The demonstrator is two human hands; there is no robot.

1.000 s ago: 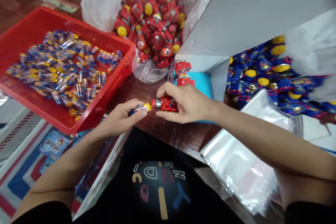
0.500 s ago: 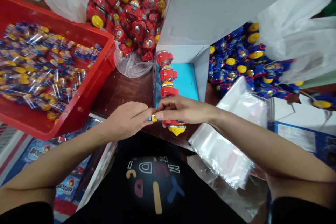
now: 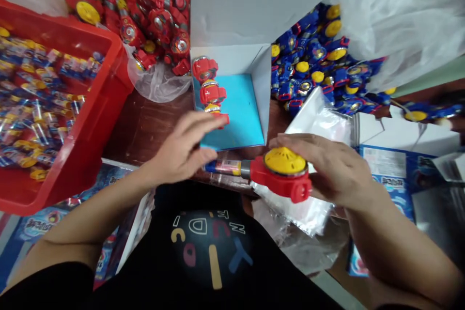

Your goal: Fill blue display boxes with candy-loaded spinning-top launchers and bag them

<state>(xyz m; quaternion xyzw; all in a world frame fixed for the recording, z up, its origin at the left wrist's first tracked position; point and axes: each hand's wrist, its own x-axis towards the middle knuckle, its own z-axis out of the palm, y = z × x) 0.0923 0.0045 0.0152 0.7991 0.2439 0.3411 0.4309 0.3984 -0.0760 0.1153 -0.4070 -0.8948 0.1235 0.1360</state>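
Observation:
My right hand (image 3: 332, 167) holds a red toy with a yellow disc (image 3: 283, 177), above the table's near edge. From its grey neck a small clear tube with a blue end (image 3: 228, 167) points left. My left hand (image 3: 183, 147) is open, fingers stretched toward the box; its thumb is close to the tube's blue end, and whether they touch I cannot tell. A white box (image 3: 260, 87) with a blue bottom stands open beyond my hands. Along its left wall sit 3 red toys (image 3: 212, 92), the nearest partly covered by my left fingertips.
At left stands a red bin (image 3: 109, 72) of small tubes. Red toys (image 3: 160, 19) are piled behind the box's left side, blue toys (image 3: 316, 53) at its right. Clear plastic bags (image 3: 312, 213) lie near my right hand, with printed cartons (image 3: 388, 164) further right.
Both hands were together at the box's near edge. My right hand has moved right with the red toy, the tube now on its neck. My left hand has opened. The view has shifted.

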